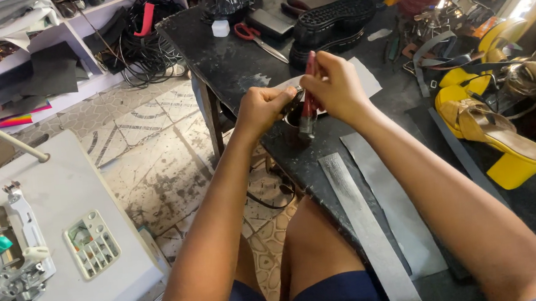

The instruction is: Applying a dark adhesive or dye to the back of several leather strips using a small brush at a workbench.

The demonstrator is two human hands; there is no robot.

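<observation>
The right hand [335,85] is gripping a red-handled brush [308,100] with fingers closed around the handle, holding it nearly upright with the bristle end pointing down over a small dark container [296,115]. The left hand [264,104] is closing its fingers on a small dark object just left of the brush; what this object is cannot be determined. Both hands are working close together above the near-left part of the black worktable [225,62]. Two grey strips [381,218] are lying on the table nearer the person. Red-handled scissors [256,36] and a black shoe sole [331,23] are resting farther away. Yellow heeled sandals [491,127] are sitting to the right.
</observation>
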